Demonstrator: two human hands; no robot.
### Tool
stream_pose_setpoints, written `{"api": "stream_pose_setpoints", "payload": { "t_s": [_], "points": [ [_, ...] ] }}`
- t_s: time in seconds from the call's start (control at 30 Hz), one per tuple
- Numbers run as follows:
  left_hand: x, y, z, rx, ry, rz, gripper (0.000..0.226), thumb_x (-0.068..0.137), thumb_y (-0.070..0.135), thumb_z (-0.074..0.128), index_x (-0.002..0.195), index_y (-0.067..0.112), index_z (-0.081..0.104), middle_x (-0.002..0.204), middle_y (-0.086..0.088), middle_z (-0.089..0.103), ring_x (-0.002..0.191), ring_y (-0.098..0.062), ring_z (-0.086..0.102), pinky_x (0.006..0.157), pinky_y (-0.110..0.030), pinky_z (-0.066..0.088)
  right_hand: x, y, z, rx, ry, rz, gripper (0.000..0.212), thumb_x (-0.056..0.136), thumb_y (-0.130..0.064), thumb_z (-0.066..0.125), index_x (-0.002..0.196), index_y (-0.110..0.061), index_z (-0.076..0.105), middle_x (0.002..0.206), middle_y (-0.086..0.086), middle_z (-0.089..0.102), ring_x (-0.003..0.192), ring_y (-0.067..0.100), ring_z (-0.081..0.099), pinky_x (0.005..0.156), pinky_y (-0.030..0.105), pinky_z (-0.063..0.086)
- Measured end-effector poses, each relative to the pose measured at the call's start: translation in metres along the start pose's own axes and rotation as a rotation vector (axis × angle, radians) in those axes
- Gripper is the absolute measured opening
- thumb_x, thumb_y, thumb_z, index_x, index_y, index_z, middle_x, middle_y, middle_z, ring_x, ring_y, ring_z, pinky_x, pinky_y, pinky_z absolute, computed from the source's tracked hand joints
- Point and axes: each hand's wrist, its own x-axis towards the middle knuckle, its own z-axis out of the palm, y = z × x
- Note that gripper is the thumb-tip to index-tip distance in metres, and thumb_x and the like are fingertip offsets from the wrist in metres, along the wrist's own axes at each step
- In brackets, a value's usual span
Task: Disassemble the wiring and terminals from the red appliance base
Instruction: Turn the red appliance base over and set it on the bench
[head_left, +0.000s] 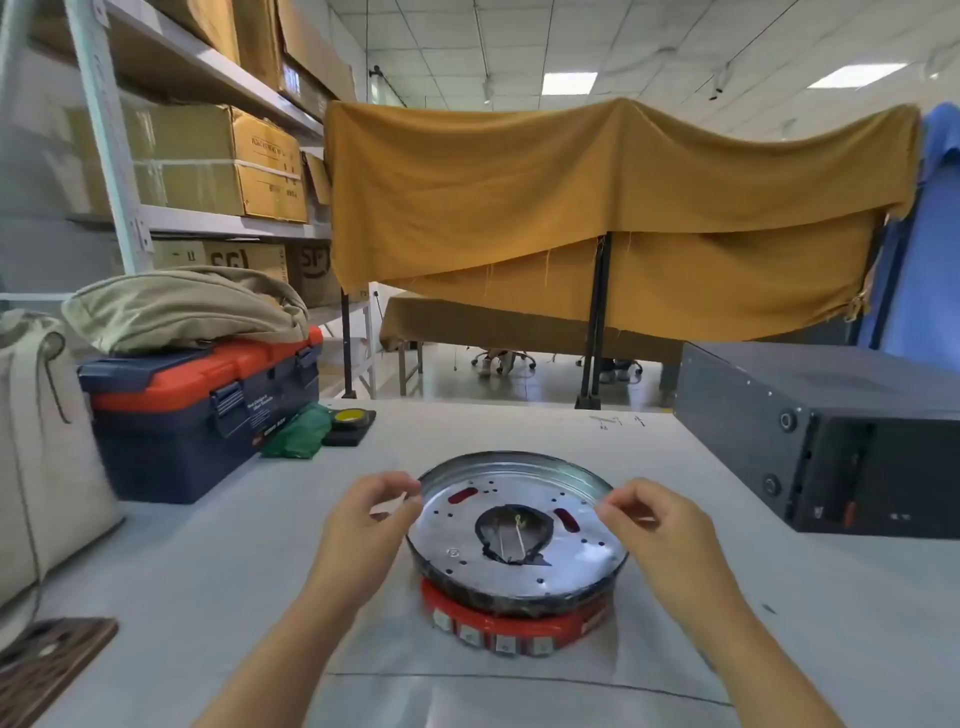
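Note:
The red appliance base (511, 631) sits on the white table (218, 571) in front of me, with several square buttons on its front edge. A round silver metal pan (519, 566) rests on top of it, tilted a little. Through the pan's dark central hole I see thin yellowish wires (517, 530). My left hand (371, 512) pinches the pan's left rim with curled fingers. My right hand (649, 514) pinches the right rim the same way.
A navy and orange toolbox (208, 410) with a beige bag on top stands at the left. Green cloth (301, 434) and a small black item with a yellow disc (350, 423) lie beside it. A black metal case (831, 441) stands at right.

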Motion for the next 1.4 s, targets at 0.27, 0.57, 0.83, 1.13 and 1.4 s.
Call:
{"api": "stream_pose_setpoints", "payload": {
  "t_s": [0.27,0.57,0.83,1.13,1.4],
  "points": [
    [0.017,-0.033,0.029,-0.174,0.077,-0.216,0.032,0.088,0.013,0.059,0.117,0.025,0.052,0.119,0.006,0.053,0.101,-0.007,0.054,0.08,-0.027,0.046,0.015,0.04,0.018,-0.054,0.166,0.114,0.037,0.09,-0.016,0.063,0.125,-0.021,0.052,0.118,-0.007,0.044,0.116,0.013,0.042,0.094,0.026,0.033],
    [0.011,-0.041,0.022,-0.293,-0.04,-0.431,0.017,0.088,0.027,0.057,0.099,0.014,0.063,0.086,-0.004,0.069,0.072,-0.014,0.063,0.062,-0.025,0.048,0.008,0.051,0.027,0.344,-0.082,0.493,0.034,0.095,-0.042,0.052,0.123,-0.024,0.057,0.117,-0.006,0.065,0.108,0.013,0.059,0.092,0.034,0.048],
    [0.007,-0.037,0.02,-0.294,-0.014,-0.439,0.017,0.085,0.012,0.049,0.076,0.012,0.064,0.066,-0.006,0.065,0.055,-0.017,0.056,0.048,-0.023,0.044,0.008,0.049,0.024,0.696,-0.163,0.421,0.055,0.086,-0.064,0.041,0.13,-0.035,0.058,0.131,-0.006,0.06,0.122,0.015,0.051,0.095,0.032,0.042],
    [-0.002,-0.024,0.03,-0.524,-0.035,-0.583,0.044,0.077,-0.009,0.037,0.045,0.004,0.064,0.048,-0.012,0.06,0.038,-0.02,0.057,0.038,-0.025,0.048,0.003,0.027,0.027,0.79,-0.247,0.198,0.051,0.087,-0.046,0.048,0.131,-0.022,0.056,0.123,0.004,0.066,0.114,0.017,0.06,0.09,0.031,0.047],
    [-0.016,-0.018,0.052,-0.767,-0.184,-0.63,0.041,0.089,-0.013,0.036,0.071,-0.01,0.072,0.101,-0.03,0.067,0.104,-0.041,0.062,0.089,-0.05,0.051,-0.011,0.003,0.035,0.599,-0.243,0.015,0.036,0.08,-0.028,0.07,0.113,-0.014,0.064,0.11,0.001,0.071,0.107,0.017,0.064,0.093,0.034,0.049]
  ]
}}
